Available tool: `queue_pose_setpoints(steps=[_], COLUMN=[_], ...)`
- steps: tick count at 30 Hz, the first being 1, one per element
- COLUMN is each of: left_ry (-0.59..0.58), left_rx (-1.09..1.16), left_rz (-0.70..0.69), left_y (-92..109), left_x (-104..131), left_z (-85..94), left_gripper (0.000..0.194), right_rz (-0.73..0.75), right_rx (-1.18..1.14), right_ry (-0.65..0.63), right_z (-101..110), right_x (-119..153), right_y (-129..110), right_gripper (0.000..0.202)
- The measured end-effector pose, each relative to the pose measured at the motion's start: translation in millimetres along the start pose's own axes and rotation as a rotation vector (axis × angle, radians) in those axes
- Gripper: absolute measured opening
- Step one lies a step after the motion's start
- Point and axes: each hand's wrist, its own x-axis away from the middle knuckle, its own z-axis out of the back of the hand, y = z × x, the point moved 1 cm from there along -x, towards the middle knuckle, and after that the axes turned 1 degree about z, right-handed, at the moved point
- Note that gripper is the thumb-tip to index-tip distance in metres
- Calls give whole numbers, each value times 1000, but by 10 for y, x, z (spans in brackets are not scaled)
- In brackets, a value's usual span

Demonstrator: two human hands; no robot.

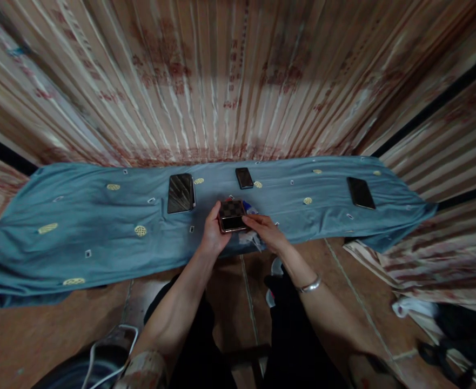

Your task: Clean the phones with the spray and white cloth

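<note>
In front of me, above the near edge of the cloth, I hold a small flat checkered case with brown and black squares and a glossy dark strip along its near side. I cannot make out what kind of case it is. My left hand is closed around its left side. My right hand grips the near right corner, thumb and fingers on the edge. Partly hidden behind my right hand is a blue and white packet.
A blue patterned cloth covers the long low table. On it lie a black tablet at left, a small dark phone behind the case, and another dark flat device at right. Striped curtains hang behind.
</note>
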Motion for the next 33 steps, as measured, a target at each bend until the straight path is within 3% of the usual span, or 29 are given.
queue_pose_setpoints(steps=[4, 8, 11, 12, 14, 16, 19, 22, 27, 30, 33], left_ry=[-17, -64, -53, -33, -28, -132, -254, -293, -308, -349, -318], left_rx=[-20, -32, -153, -240, -523, -888, -1425, -1701, -1717, -1684, -1685], left_rz=[0, -29, -178, -237, -380, -530, -602, -718, -913, -915, -914], left_y=[-81, -185, -291, -328, -398, -472, -592, -670, -669, -601, -452], left_x=[-33, -119, -256, -308, -404, -475, -549, -617, -759, -800, -800], left_z=[-116, -155, -86, -49, 22, 70, 128, 185, 276, 329, 410], left_gripper=[35, 48, 27, 18, 30, 43, 58, 70, 53, 46, 48], right_rz=[-94, -110, -71, -61, -31, -6, 30, 38, 14, -6, -27], right_rx=[-157, -224, -216, -220, -223, -204, -156, -88, -35, -31, -15], right_ry=[49, 96, 196, 237, 318, 383, 436, 448, 446, 435, 415], right_z=[6, 159, 356, 429, 575, 703, 833, 887, 885, 870, 851], right_x=[-6, -12, -50, -71, -122, -177, -256, -334, -475, -545, -596], right_y=[21, -27, -75, -85, -91, -79, -36, 29, 133, 171, 205], right_gripper=[36, 36, 33, 33, 34, 35, 38, 40, 37, 36, 36])
